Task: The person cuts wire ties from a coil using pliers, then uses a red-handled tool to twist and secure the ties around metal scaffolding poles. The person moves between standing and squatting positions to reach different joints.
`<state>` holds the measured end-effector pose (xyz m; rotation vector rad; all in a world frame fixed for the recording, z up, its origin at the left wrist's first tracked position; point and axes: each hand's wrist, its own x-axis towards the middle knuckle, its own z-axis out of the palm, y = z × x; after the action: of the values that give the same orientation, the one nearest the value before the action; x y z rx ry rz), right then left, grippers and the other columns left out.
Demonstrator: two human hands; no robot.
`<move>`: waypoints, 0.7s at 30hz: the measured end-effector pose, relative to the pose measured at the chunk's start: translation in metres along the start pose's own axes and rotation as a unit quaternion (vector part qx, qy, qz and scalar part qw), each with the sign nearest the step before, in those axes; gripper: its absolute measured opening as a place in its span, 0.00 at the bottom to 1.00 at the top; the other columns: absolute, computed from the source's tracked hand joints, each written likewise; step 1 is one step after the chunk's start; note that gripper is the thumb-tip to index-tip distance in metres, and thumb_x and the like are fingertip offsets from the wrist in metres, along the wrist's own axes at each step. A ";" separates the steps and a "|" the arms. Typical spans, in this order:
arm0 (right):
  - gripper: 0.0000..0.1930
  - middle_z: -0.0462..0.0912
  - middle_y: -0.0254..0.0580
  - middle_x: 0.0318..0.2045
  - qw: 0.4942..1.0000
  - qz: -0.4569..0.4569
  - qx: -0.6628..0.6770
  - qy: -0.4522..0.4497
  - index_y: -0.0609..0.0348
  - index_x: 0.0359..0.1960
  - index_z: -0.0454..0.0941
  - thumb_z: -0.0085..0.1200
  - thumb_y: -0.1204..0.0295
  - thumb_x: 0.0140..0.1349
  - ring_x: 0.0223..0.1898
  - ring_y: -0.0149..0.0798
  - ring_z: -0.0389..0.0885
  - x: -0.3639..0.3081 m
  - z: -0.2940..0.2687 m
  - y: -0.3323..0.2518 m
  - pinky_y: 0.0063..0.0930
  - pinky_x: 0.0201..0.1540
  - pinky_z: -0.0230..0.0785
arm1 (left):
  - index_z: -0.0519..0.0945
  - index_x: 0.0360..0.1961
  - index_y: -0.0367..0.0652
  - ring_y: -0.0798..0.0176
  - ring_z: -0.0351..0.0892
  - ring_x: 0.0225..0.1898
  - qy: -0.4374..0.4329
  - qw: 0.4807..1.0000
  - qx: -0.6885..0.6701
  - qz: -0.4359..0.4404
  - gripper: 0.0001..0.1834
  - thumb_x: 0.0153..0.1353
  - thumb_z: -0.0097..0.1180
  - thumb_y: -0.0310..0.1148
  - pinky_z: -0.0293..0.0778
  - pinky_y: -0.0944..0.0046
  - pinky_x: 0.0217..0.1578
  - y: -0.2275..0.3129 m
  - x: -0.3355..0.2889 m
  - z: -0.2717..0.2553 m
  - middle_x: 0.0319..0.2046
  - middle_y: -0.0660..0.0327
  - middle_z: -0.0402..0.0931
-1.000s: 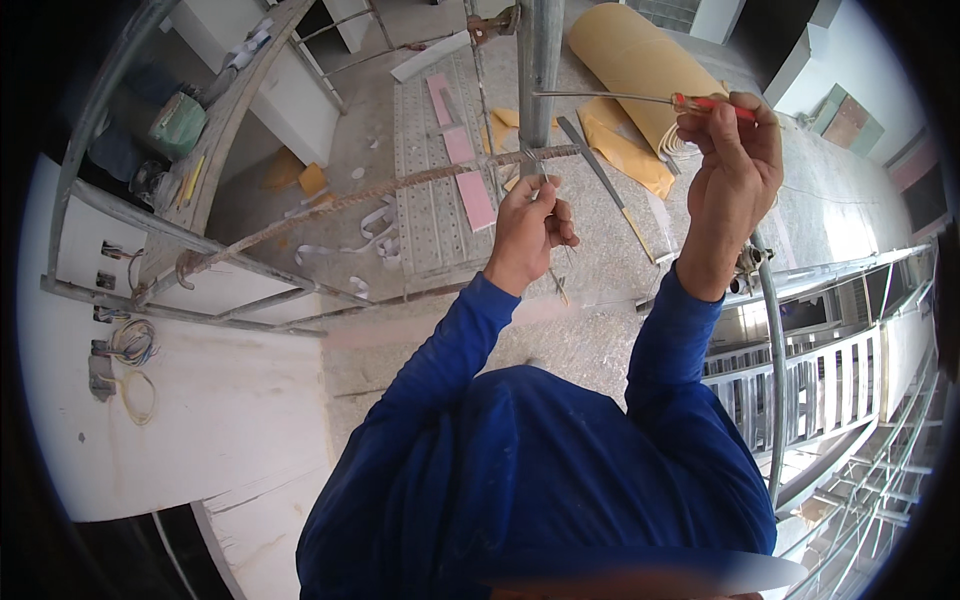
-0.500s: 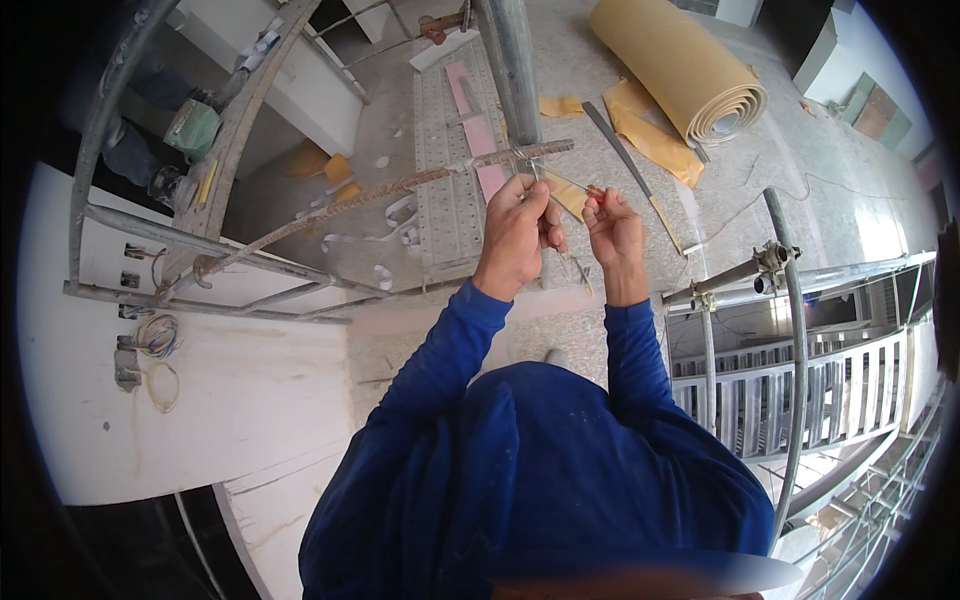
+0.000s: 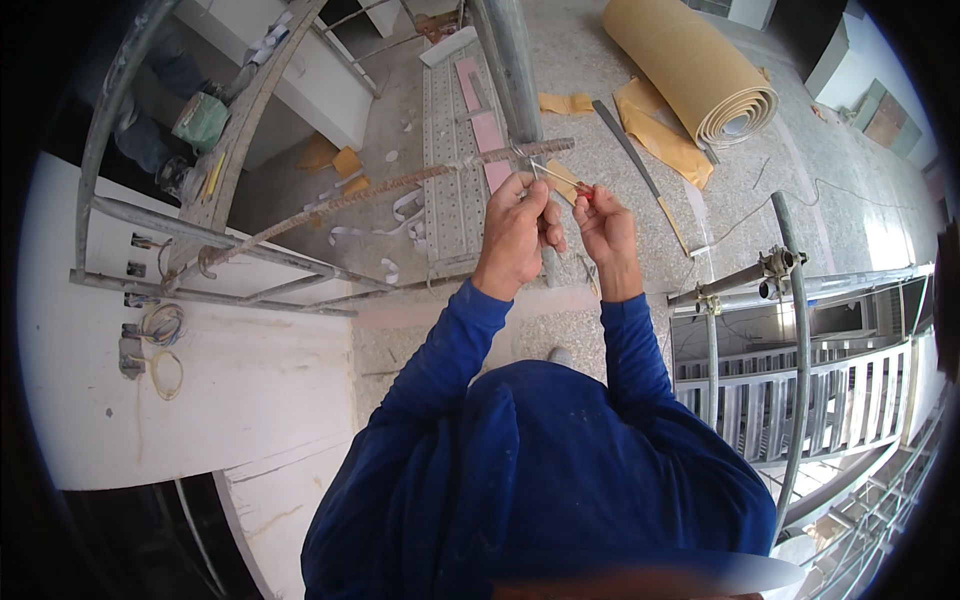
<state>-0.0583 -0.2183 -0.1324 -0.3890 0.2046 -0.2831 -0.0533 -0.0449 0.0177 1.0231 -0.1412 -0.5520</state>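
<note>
A rusty ribbed steel bar (image 3: pixel 385 183) crosses in front of an upright grey metal pole (image 3: pixel 507 75), with thin wire (image 3: pixel 535 153) round the bar near its right end. My left hand (image 3: pixel 513 235) is closed just below that crossing, thumb and forefinger pinching the thin wire. To its right, the fingers of my right hand (image 3: pixel 607 235) are wrapped round a small red-handled tool (image 3: pixel 586 192). Its slim metal shaft reaches up and left to the wire; the tip is too small to make out. Loose thin wire ends hang below the hands.
Scaffold tubes (image 3: pixel 797 330) with clamps (image 3: pixel 777 264) stand at right. Ahead on the floor lie a big tan roll (image 3: pixel 690 65), torn tan sheets (image 3: pixel 665 140) and a long dark strip (image 3: pixel 625 145). A plank (image 3: pixel 240 130) runs at left; a person's leg (image 3: pixel 140 135) shows beyond it.
My right hand has moved slightly left, bringing the red-handled tool closer to my left hand, and the shaft's angle has changed. My left hand keeps its pinch. The whole view has shifted a little.
</note>
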 end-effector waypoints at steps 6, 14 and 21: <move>0.13 0.87 0.47 0.42 1.000 0.030 0.003 0.004 0.67 0.52 0.79 0.48 0.69 0.81 0.36 0.34 0.86 0.007 0.000 0.002 0.27 0.40 0.84 | 0.75 0.48 0.39 0.66 0.73 0.18 0.006 1.000 0.003 0.004 0.09 0.81 0.50 0.35 0.76 0.61 0.19 0.000 0.000 -0.001 0.24 0.61 0.74; 0.13 0.85 0.42 0.36 0.989 0.145 0.015 0.007 0.69 0.49 0.80 0.50 0.69 0.80 0.33 0.33 0.84 0.023 -0.009 0.012 0.25 0.36 0.83 | 0.75 0.47 0.39 0.66 0.72 0.18 -0.003 1.000 0.003 0.002 0.09 0.81 0.49 0.35 0.75 0.62 0.19 0.001 0.001 -0.002 0.23 0.61 0.74; 0.12 0.86 0.44 0.35 0.997 0.069 0.016 0.021 0.67 0.50 0.80 0.52 0.69 0.79 0.30 0.34 0.83 0.026 -0.006 0.011 0.26 0.35 0.82 | 0.75 0.48 0.40 0.66 0.72 0.17 -0.017 1.000 0.005 -0.009 0.09 0.81 0.49 0.35 0.74 0.62 0.18 0.005 0.001 -0.004 0.23 0.61 0.74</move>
<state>-0.0330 -0.2182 -0.1462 -0.3365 0.2667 -0.1595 -0.0493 -0.0400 0.0192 1.0255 -0.1658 -0.5851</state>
